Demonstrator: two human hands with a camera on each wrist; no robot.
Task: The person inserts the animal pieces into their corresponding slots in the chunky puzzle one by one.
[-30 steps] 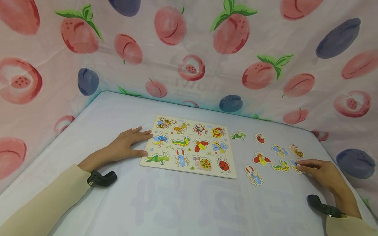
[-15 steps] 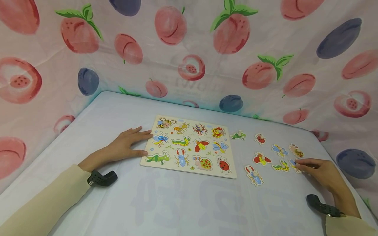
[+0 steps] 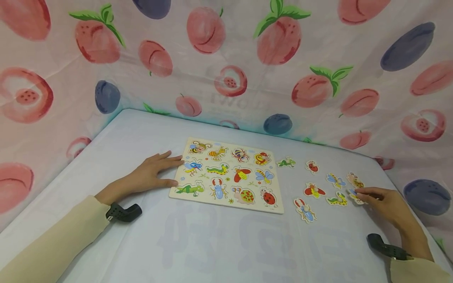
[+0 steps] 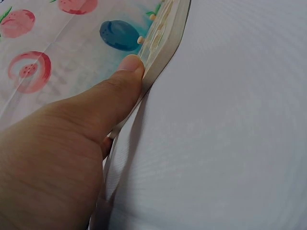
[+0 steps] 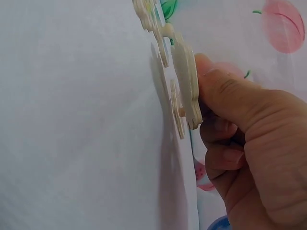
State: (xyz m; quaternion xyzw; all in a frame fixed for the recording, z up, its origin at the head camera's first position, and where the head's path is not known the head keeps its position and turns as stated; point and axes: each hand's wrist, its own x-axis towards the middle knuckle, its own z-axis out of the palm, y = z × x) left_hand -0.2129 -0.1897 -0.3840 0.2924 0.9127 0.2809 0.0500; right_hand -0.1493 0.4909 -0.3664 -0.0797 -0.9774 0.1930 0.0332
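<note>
A wooden insect puzzle board (image 3: 201,198) lies on the table in the head view, with pictures in rows. My left hand (image 3: 150,171) rests at its left edge, fingers spread and thumb touching the rim (image 4: 156,67). At the right, my right hand (image 3: 391,208) pinches a small wooden puzzle piece (image 3: 353,195) with blue on it; its picture is mostly covered. In the right wrist view this piece (image 5: 186,79) is raised off the table, held between thumb and fingers. Close by lie a caterpillar piece (image 3: 337,199) and a snail piece (image 3: 355,180).
More loose pieces lie right of the board: a grasshopper (image 3: 286,162), a ladybug (image 3: 312,166), a blue-winged insect (image 3: 336,180), a red-winged insect (image 3: 314,190) and a stag beetle (image 3: 304,210). A fruit-printed cloth (image 3: 247,106) hangs behind the white table.
The right hand has lifted the blue piece slightly off the table and tilted it. The left hand and the board stay in place.
</note>
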